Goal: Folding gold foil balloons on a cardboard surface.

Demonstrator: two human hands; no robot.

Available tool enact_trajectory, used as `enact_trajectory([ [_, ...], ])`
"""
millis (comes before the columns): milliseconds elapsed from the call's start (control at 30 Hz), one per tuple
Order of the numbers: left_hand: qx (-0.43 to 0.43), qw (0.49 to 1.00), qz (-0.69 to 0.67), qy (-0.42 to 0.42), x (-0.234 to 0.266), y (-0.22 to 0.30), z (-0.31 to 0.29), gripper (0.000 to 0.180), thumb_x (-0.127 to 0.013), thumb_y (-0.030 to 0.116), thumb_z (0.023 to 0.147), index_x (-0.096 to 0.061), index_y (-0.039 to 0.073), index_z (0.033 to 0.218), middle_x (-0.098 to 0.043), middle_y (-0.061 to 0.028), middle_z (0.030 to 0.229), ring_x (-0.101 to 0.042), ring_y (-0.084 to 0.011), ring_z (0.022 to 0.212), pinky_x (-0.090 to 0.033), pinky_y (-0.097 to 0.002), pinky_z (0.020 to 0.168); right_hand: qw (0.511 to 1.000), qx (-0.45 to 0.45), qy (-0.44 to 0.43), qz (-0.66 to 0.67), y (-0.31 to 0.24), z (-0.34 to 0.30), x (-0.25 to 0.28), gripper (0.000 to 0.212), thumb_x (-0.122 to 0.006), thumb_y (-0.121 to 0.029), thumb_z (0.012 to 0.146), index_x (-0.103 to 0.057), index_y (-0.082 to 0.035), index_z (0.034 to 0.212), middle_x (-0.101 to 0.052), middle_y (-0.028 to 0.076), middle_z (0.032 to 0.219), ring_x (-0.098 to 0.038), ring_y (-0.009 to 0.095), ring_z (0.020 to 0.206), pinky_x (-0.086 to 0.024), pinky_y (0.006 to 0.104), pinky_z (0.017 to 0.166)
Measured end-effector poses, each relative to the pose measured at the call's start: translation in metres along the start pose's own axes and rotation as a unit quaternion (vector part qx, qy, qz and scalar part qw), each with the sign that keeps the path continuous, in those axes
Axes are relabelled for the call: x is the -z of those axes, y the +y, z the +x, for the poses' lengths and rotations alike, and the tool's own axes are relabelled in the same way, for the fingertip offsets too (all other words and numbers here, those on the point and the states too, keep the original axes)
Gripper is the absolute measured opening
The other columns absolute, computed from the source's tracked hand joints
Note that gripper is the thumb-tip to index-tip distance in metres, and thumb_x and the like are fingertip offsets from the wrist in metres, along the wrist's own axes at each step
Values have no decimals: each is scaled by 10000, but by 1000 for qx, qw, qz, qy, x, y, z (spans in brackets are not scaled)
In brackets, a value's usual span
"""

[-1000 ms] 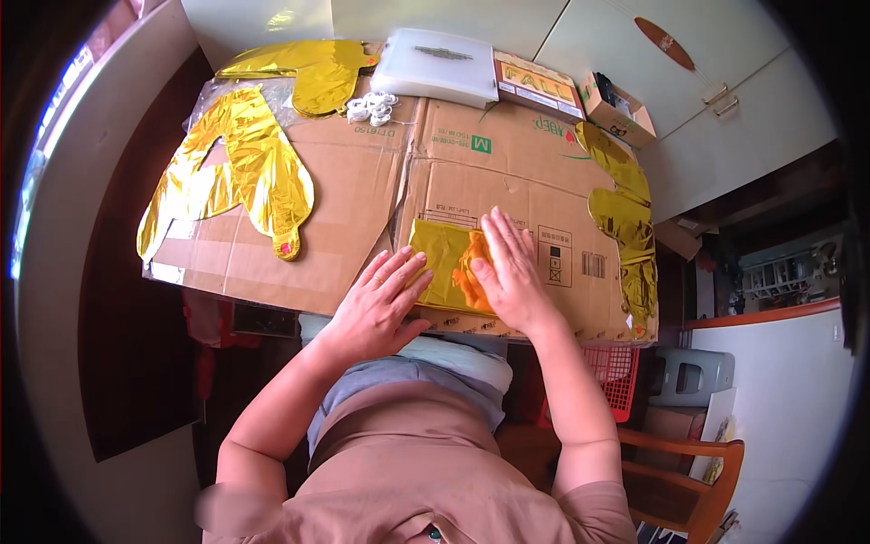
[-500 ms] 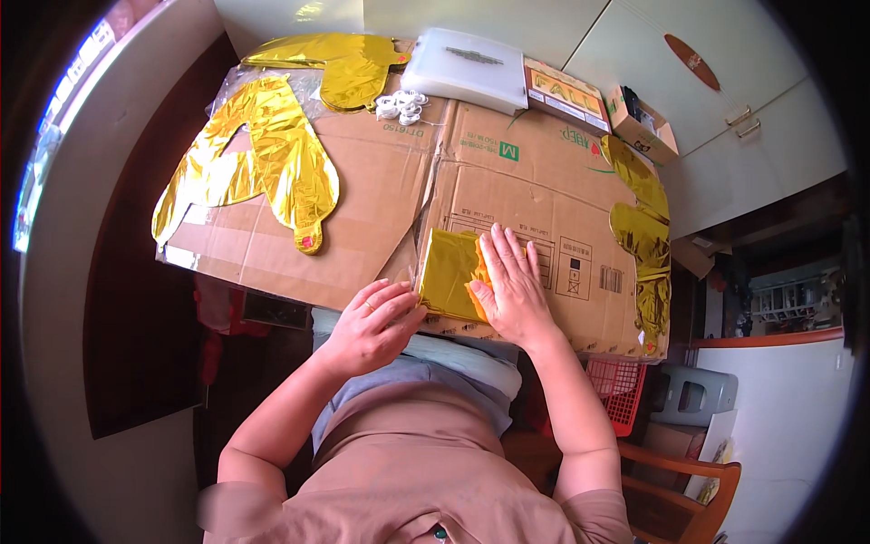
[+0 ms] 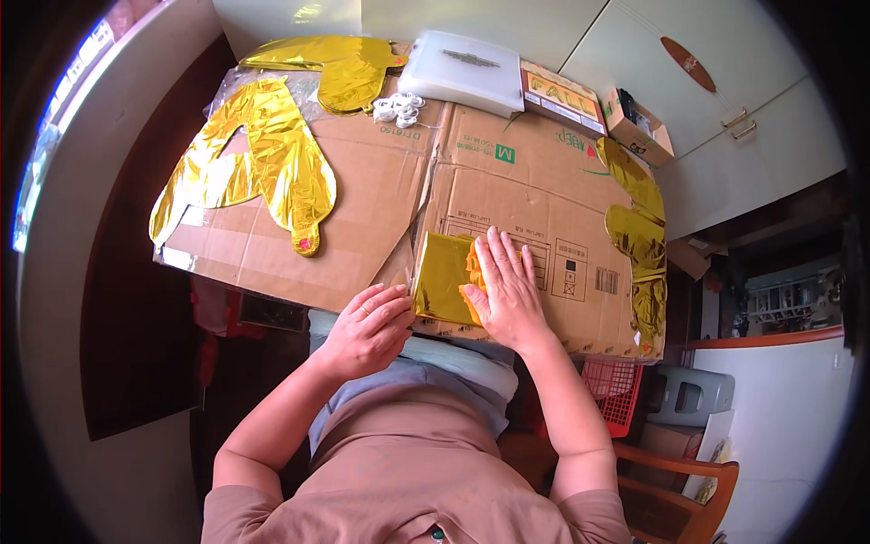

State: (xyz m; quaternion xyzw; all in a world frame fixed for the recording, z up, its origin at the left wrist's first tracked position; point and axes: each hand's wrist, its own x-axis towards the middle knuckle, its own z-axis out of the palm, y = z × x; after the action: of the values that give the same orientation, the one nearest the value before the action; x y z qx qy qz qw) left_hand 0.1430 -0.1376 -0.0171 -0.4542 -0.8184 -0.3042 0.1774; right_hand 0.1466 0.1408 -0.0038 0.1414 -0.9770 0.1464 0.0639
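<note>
A flat, folded piece of shiny gold foil [image 3: 442, 276] lies near the front edge of the cardboard. My right hand [image 3: 509, 292] rests flat over its right side, fingers stretched out. Beneath that palm is a crumpled orange cloth [image 3: 474, 272], mostly covered. My left hand [image 3: 370, 328] is at the foil's lower left edge with its fingers bent together. A thin clear film seems to stand by those fingertips; whatever they pinch is hidden. Gold foil balloons, uninflated, lie at the left [image 3: 272, 150], the far left [image 3: 353, 77] and the right edge [image 3: 637, 240].
Flattened cardboard [image 3: 362, 181] covers the table. Along the back are coils of white ribbon [image 3: 399, 109], a translucent white case [image 3: 462, 77], a printed box [image 3: 564, 95] and a small open carton [image 3: 639, 131]. Below on the right are a red basket [image 3: 612, 394] and a wooden chair [image 3: 716, 471].
The whole view has shifted slightly. My left fingertips have drawn a little to the left at the foil's edge. My right hand keeps nearly the same place on the orange cloth.
</note>
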Motion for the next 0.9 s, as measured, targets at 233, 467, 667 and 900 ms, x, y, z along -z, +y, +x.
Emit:
enact_trajectory([
  [233,-19,1000,8,10,-2,11,12,375,-771,100,791,-695,76,1157,-631,-104,1282,-590,-301,1261,-452,-480,1077,1000,14,11,13,-5,-10,1,687,-501,-437,1022,-351,-14,1543,-292,205,1629,-254,355,1521,-122,558,1233],
  [467,-40,999,14,24,-18,7,9,337,-752,78,779,-716,77,1114,-639,-97,1190,-616,-291,1194,-498,-463,1005,998,23,31,48,-3,-19,7,617,-512,-402,1019,-434,-19,1498,-376,205,1582,-342,376,1465,-196,562,1209],
  [667,-56,998,16,23,-18,5,4,382,-704,44,747,-707,72,1128,-628,-94,1152,-621,-285,1187,-501,-452,1006,999,13,43,26,-7,-24,4,646,-555,-423,994,-439,-30,1494,-395,216,1560,-354,386,1451,-204,563,1207],
  [900,-49,998,20,38,-18,8,5,352,-738,23,738,-726,85,1084,-648,-84,1098,-654,-278,1129,-533,-445,948,996,55,56,29,-12,-47,39,757,-708,-482,864,-499,-60,1456,-434,194,1533,-385,385,1426,-238,570,1191],
])
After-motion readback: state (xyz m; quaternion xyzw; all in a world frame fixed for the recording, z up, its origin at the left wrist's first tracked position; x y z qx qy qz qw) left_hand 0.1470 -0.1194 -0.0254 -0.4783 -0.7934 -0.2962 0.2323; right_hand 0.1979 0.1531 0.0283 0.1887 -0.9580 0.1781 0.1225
